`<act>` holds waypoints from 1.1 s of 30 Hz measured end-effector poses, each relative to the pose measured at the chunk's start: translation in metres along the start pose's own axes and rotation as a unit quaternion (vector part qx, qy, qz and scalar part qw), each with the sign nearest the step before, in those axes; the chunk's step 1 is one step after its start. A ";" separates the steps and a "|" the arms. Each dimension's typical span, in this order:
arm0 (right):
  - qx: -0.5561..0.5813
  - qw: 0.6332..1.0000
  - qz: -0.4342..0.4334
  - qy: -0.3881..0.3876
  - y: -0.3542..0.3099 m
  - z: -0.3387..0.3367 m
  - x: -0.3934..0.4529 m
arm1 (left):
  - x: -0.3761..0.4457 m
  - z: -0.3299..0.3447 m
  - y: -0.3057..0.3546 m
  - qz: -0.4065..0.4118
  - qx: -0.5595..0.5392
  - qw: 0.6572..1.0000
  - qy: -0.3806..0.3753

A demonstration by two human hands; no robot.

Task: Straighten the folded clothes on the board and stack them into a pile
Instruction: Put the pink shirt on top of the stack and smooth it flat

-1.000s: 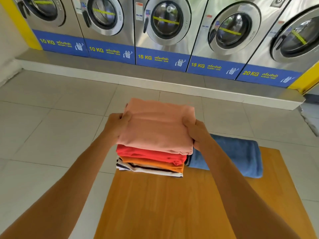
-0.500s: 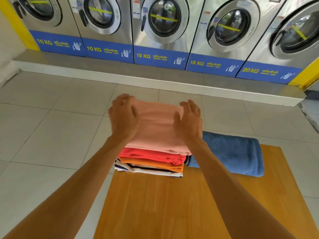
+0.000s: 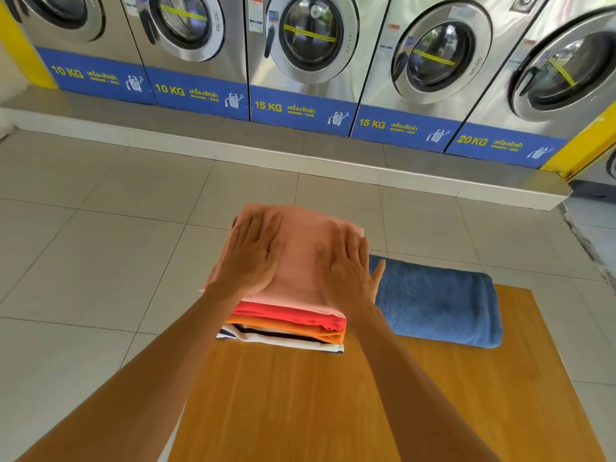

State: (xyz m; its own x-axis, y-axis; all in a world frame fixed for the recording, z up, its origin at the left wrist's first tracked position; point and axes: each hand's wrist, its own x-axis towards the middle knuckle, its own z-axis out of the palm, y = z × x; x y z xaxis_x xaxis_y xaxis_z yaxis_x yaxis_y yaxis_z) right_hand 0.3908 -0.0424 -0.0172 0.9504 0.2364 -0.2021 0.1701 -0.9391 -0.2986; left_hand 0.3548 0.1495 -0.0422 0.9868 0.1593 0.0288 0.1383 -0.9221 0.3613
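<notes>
A pile of folded clothes stands at the far left end of the wooden board (image 3: 383, 401). A salmon-pink piece (image 3: 300, 258) lies on top, above a red one (image 3: 293, 315), an orange one (image 3: 300, 330) and a striped white one (image 3: 283, 340). My left hand (image 3: 250, 258) lies flat on the left half of the pink piece, fingers spread. My right hand (image 3: 350, 271) lies flat on its right half. Neither hand grips the cloth. A folded blue towel (image 3: 436, 305) lies on the board to the right of the pile, touching it.
A row of steel front-loading washing machines (image 3: 310, 45) with blue labels stands behind on a raised grey step (image 3: 300, 155). Grey floor tiles (image 3: 100, 245) surround the board. A yellow post (image 3: 580, 141) stands at the far right.
One second ago both hands held the pink piece by its sides. They let go, came over its top and now rest flat on it with fingers spread.
</notes>
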 end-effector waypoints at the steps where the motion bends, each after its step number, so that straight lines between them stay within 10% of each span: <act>1: -0.002 1.000 0.023 -0.017 0.007 -0.005 0.002 | -0.002 0.001 0.002 -0.009 -0.001 1.000 -0.003; 5: -0.020 0.996 0.085 0.006 0.020 -0.033 0.010 | -0.005 -0.011 0.014 -0.042 0.035 0.998 -0.031; 10: -0.066 0.990 -0.125 0.023 -0.011 -0.030 0.003 | -0.003 -0.021 0.015 -0.090 0.013 0.994 -0.059; 12: -0.068 0.995 -0.079 0.010 -0.003 -0.027 0.007 | -0.001 -0.021 -0.005 -0.143 -0.014 0.988 -0.056; 15: -0.026 0.999 0.027 0.038 0.001 -0.033 0.010 | -0.001 -0.035 -0.031 -0.165 -0.082 0.978 0.097; 18: -0.026 0.995 -0.075 0.058 -0.030 -0.032 0.005 | 0.010 -0.055 -0.030 -0.155 -0.127 0.958 0.203; 27: -0.022 0.982 -0.182 0.039 -0.062 -0.001 -0.001 | 0.038 -0.058 -0.024 -0.249 -0.156 0.952 0.088; 33: -0.044 0.982 -0.180 0.034 -0.058 0.000 0.001 | 0.039 -0.062 -0.031 -0.364 -0.361 0.850 0.118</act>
State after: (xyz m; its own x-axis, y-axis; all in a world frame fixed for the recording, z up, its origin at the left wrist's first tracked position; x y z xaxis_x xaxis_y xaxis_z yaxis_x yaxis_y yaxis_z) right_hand 0.3819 0.0123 -0.0006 0.8394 0.5424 -0.0339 0.5171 -0.8164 -0.2569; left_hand 0.3840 0.2058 0.0058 0.6058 0.7402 -0.2919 0.5333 -0.1054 0.8394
